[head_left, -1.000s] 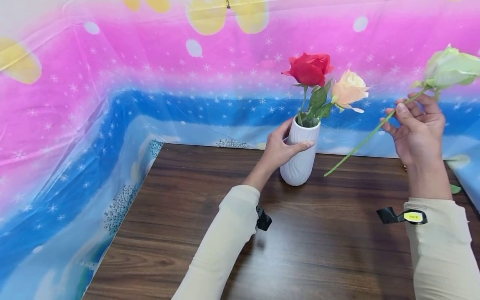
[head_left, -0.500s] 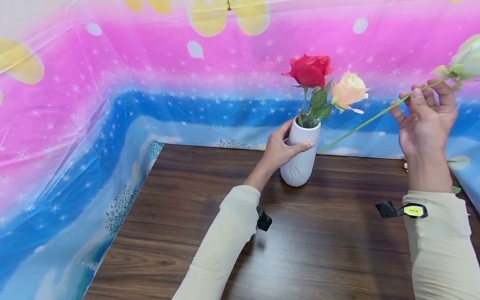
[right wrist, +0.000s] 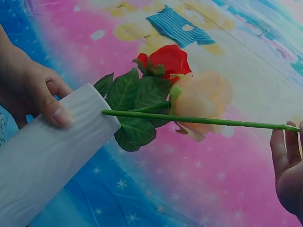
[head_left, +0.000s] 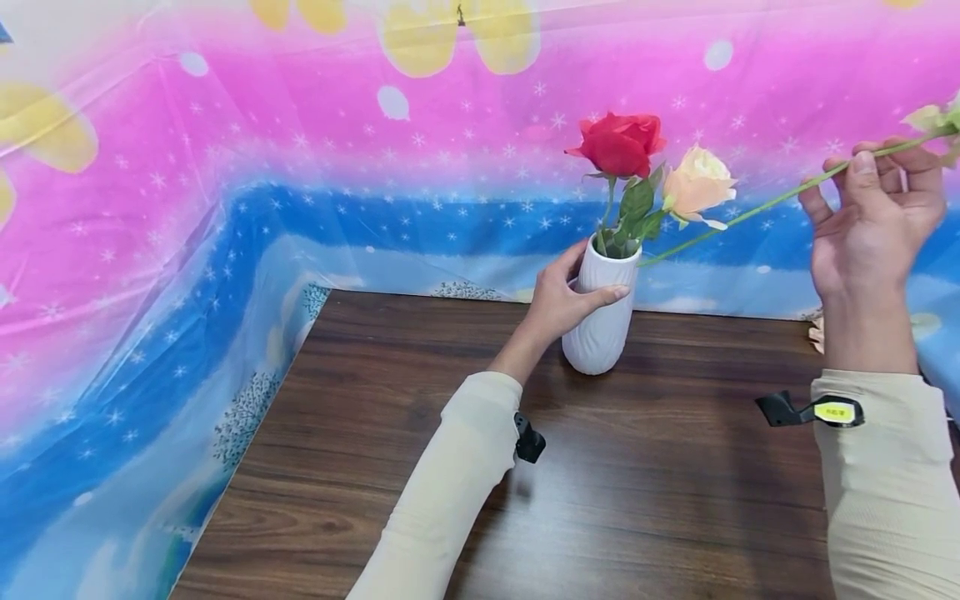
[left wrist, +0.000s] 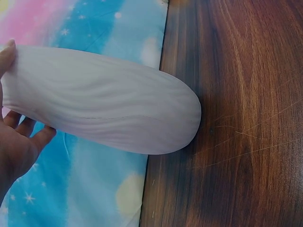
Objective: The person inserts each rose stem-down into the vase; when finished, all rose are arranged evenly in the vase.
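My left hand (head_left: pixel 562 292) grips the upper part of a white ribbed vase (head_left: pixel 600 337), thumb across its front. In the left wrist view the vase (left wrist: pixel 104 99) has its rounded base at the tabletop. A red rose (head_left: pixel 618 144) and a peach rose (head_left: pixel 700 185) with green leaves stand in it. My right hand (head_left: pixel 873 221) pinches the green stem (head_left: pixel 780 200) of a pale green rose, whose bloom is mostly cut off at the right edge. In the right wrist view the cut end of this stem (right wrist: pixel 203 120) overlaps the vase rim; contact cannot be told.
A dark wooden table (head_left: pixel 360 433) lies under the vase. Behind and left hangs a pink and blue patterned cloth (head_left: pixel 337 125). Beside my right wrist, a small peach-coloured thing (head_left: pixel 817 333), partly hidden, lies near the table's back edge.
My right hand has moved right and slightly up. The held stem lies flatter, its lower end raised to the vase's rim level, and the bloom has slid mostly out of view. The left hand stays put.
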The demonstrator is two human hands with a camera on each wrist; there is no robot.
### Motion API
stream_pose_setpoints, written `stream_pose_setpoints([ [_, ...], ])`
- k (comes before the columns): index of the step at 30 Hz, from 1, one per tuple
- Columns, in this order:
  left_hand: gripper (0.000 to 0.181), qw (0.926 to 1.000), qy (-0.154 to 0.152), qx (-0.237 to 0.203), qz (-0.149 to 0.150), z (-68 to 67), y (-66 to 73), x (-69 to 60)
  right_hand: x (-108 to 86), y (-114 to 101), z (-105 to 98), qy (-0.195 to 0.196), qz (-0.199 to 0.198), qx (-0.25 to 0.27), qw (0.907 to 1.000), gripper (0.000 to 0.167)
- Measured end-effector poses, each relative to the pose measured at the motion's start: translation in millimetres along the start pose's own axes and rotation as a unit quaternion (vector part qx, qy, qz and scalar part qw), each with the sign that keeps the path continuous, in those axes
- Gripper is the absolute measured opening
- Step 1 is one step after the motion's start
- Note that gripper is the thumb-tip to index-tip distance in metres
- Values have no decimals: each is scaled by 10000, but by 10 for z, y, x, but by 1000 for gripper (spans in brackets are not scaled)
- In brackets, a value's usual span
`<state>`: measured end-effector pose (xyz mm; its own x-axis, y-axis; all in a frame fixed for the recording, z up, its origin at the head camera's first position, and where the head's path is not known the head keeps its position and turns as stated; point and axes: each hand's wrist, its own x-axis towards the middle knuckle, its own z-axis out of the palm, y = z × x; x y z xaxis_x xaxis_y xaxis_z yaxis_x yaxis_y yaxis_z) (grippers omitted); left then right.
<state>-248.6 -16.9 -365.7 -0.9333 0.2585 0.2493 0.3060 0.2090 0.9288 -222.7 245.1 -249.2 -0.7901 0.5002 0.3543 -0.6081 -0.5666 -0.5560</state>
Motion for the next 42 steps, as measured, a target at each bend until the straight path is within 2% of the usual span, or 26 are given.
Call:
stream_pose_setpoints([
  [9, 83, 10000, -2, 11, -12, 2, -3, 9, -18, -1, 100, -105, -308, 156, 9993, 25],
  [14, 82, 10000, -5, 9, -21, 3, -14, 6, -53, 44, 114, -337, -363, -102, 9987, 18],
  [18, 82, 10000, -10, -11, 43, 10, -33, 9, -100, 124, 111, -660, -529, -547, 9949, 15],
  [21, 81, 10000, -3, -18, 86, 14, -39, 16, -123, 188, 128, -899, -519, -543, 9931, 16],
  [27, 81, 10000, 22, -24, 87, 11, -40, 27, -144, 271, 172, -869, 147, 115, 9960, 17],
  [35, 81, 9999, 16, 15, 106, 5, -43, 22, -208, 412, 164, -1091, 210, -335, 9932, 14],
  [42, 81, 9999, -1, -48, 160, 3, -41, 20, -240, 528, 193, -1203, 399, -455, 9909, 13],
])
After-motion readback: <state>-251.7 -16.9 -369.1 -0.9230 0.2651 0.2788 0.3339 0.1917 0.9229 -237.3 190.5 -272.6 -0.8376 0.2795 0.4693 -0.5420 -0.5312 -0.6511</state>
